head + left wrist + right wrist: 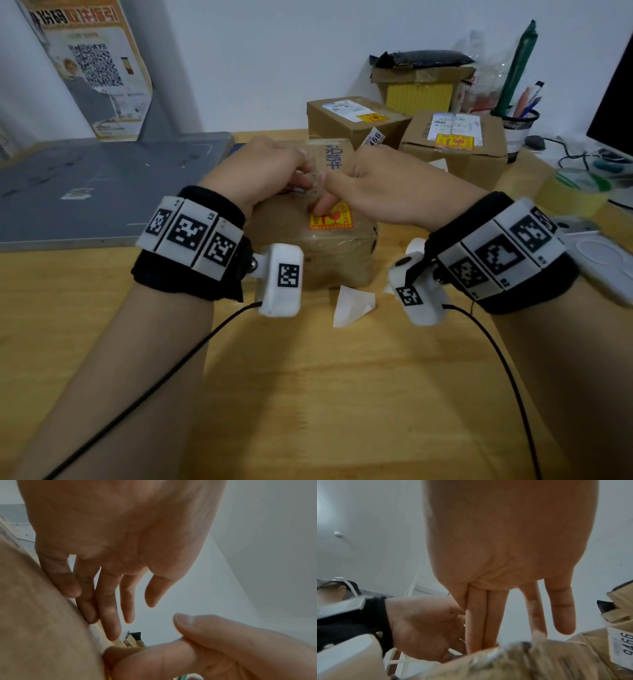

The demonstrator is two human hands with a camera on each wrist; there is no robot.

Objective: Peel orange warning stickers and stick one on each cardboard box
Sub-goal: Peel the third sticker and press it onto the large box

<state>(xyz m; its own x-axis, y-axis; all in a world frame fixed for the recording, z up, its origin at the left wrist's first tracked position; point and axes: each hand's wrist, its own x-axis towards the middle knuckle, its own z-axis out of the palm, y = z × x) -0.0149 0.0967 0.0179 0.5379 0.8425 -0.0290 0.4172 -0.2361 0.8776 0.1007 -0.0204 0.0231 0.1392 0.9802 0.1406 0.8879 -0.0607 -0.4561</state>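
Pressing down is the step in hand, by my read: right hand [373, 192] has one straight finger flat on the orange warning sticker [331, 216], which sits on top of the near cardboard box [329, 246], toward its front edge. To do it well: rub from centre outward so the corners seat on the glossy tape, and keep the box steady while rubbing.

Wooden table [308, 394]: light, visible grain, flat. Grey mat [102, 178] at left, matte.

Near cardboard box: squat, brown, wrapped in shiny clear tape, blue print on top. Two more cardboard boxes behind, the middle one [356, 120] and the right one [455, 144], each already carry an orange sticker beside a white shipping label, so the job looks nearly done.

Left hand [270, 171] rests on the box top, just beside the right. Wrist view shows its fingers [109, 609] extended, tips against the box top, holding nothing. Right hand's other fingers [561, 604] hang straight too, nothing pinched.

Sticker: small rectangle, orange border, yellow centre, red symbol; text too small to read.

White backing paper [352, 305]: thin, curled, lying on the table just in front of the box.
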